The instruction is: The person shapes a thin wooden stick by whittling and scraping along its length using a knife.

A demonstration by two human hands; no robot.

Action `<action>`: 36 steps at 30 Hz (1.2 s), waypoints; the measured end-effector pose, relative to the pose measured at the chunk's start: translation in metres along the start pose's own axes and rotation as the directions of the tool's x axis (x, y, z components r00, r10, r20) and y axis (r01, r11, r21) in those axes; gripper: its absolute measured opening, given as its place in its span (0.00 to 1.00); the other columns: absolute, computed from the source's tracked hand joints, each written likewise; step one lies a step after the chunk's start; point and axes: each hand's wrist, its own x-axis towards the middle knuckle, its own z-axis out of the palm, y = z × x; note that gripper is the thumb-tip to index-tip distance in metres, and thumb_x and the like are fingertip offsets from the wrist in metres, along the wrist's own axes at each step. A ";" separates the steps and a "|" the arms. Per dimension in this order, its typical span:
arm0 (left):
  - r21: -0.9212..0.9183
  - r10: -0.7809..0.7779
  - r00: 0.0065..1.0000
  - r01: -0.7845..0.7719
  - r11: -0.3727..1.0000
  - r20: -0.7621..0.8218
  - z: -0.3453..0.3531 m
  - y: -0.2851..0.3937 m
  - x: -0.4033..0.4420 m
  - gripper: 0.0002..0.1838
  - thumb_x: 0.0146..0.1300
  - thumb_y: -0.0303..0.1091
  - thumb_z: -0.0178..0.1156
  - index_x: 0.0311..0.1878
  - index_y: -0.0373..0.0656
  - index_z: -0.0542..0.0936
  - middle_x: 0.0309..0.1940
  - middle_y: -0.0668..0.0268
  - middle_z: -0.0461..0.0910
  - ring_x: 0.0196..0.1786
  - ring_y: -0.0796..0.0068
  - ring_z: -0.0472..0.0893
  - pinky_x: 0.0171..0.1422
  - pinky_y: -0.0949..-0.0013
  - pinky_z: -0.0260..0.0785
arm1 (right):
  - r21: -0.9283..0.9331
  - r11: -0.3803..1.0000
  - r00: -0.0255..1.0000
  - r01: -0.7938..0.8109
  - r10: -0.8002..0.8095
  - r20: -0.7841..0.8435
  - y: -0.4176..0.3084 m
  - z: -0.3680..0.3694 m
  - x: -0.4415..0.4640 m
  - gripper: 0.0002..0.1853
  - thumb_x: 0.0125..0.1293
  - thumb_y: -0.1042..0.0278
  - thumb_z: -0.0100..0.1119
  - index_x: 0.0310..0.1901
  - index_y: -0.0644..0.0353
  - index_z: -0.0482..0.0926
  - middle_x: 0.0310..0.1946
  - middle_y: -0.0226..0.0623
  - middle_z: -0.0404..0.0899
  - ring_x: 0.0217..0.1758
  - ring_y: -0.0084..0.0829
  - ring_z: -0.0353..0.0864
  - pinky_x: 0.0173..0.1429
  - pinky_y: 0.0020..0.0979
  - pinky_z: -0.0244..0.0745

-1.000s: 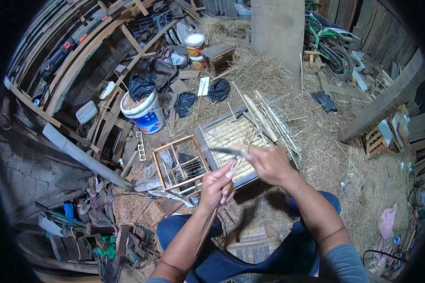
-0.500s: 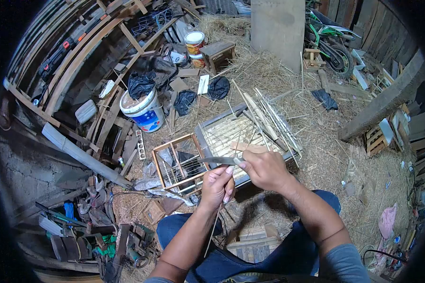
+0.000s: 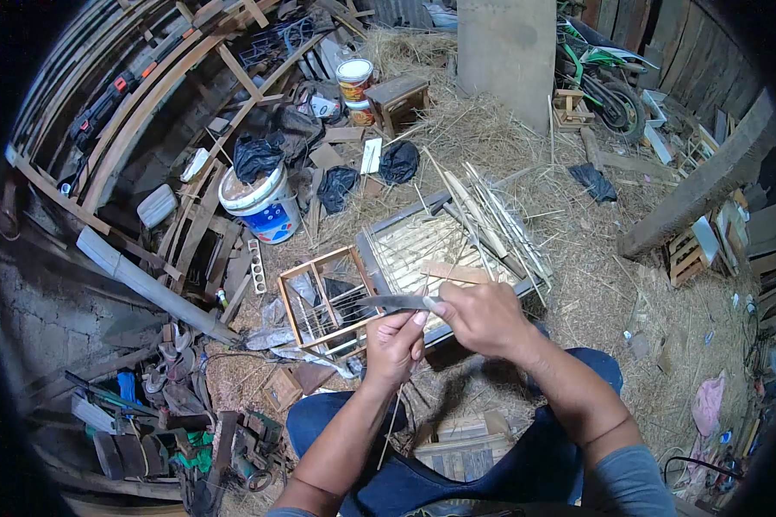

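My right hand (image 3: 483, 317) is closed round the handle of a knife (image 3: 392, 302), whose blade points left, over my left hand. In my left hand (image 3: 394, 345) is a thin stick (image 3: 391, 428), pinched near its upper end; its lower part hangs down toward my lap. The knife's blade lies across the stick's top, close to my left thumb. Just beyond both hands stands a low slatted table (image 3: 369, 255), with a bundle of split sticks (image 3: 491, 220) on its right side. A small wooden frame with thin bars (image 3: 319, 333) sits at the table's left.
A white bucket (image 3: 267, 211) with a black bag stands at the left, near a leaning pipe (image 3: 147, 280). Farther back are a small stool (image 3: 398, 90) and stacked tubs (image 3: 354, 82). A slanting post (image 3: 707, 177) and a motorbike (image 3: 608, 95) are at the right.
My right hand and the knife have moved slightly down and nearer my left hand. The stick's lower part has swung right and hangs steeper. A flat light wood piece behind my right hand now shows.
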 end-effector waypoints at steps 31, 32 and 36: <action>-0.319 -0.149 0.984 0.173 0.932 0.099 -0.008 0.003 -0.007 0.20 0.76 0.28 0.46 0.68 0.38 0.71 0.09 0.74 0.61 0.07 0.84 0.58 0.12 0.77 0.54 | 0.051 0.997 0.998 -0.052 0.051 0.039 0.010 0.006 0.006 0.21 0.76 0.49 0.41 0.32 0.53 0.77 0.14 0.39 0.73 0.17 0.43 0.76 0.22 0.45 0.70; -0.318 -0.149 0.984 0.174 0.932 0.101 -0.009 0.005 -0.008 0.20 0.76 0.28 0.46 0.68 0.38 0.71 0.09 0.74 0.61 0.07 0.84 0.58 0.12 0.77 0.54 | 0.022 0.988 0.981 -0.151 0.146 0.130 0.018 0.000 0.011 0.22 0.77 0.48 0.39 0.34 0.52 0.78 0.13 0.36 0.73 0.13 0.39 0.74 0.20 0.43 0.69; -0.281 -0.149 0.972 0.197 0.939 0.184 -0.007 0.010 -0.009 0.21 0.76 0.29 0.46 0.70 0.39 0.69 0.09 0.73 0.61 0.07 0.84 0.58 0.12 0.76 0.54 | 0.189 0.937 0.954 -0.295 0.299 0.006 0.048 0.001 0.016 0.27 0.78 0.44 0.37 0.34 0.59 0.77 0.16 0.38 0.74 0.21 0.40 0.76 0.30 0.43 0.71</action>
